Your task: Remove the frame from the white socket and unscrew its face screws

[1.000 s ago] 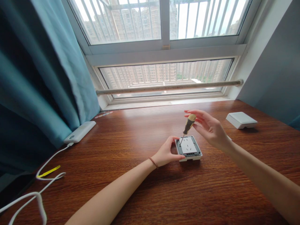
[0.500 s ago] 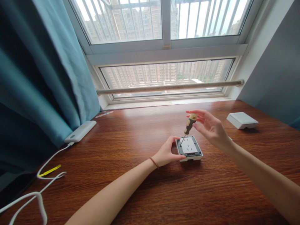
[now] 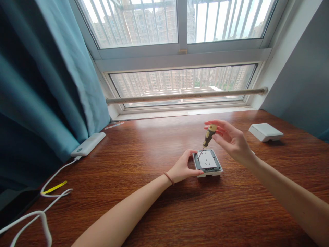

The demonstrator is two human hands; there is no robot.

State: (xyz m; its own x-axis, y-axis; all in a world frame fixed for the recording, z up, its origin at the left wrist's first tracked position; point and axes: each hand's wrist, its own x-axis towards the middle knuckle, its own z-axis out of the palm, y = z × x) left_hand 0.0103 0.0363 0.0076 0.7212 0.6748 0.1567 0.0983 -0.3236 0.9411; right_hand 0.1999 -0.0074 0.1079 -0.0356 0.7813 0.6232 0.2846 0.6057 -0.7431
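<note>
A wall socket (image 3: 207, 160) with a white face and grey frame sits in a white box on the wooden table. My left hand (image 3: 183, 167) grips it from the left, thumb on the near edge and fingers at the far left corner. In my right hand (image 3: 230, 139) is a screwdriver (image 3: 208, 137) with a dark and yellow handle, held between thumb and fingers. Its shaft slants down to the left, and the tip meets the screw spot on the left side of the frame.
Another white box (image 3: 266, 132) lies at the right. On the left are a white power bank (image 3: 88, 144), its white cable (image 3: 55, 169) and a yellow tie (image 3: 55, 187). A blue curtain (image 3: 77, 68) hangs beside the window, with a metal rail (image 3: 185, 96) across it.
The screwdriver handle has shifted very slightly to the right, and the fingers of my right hand have moved a little on it. My left hand and the socket stay put.
</note>
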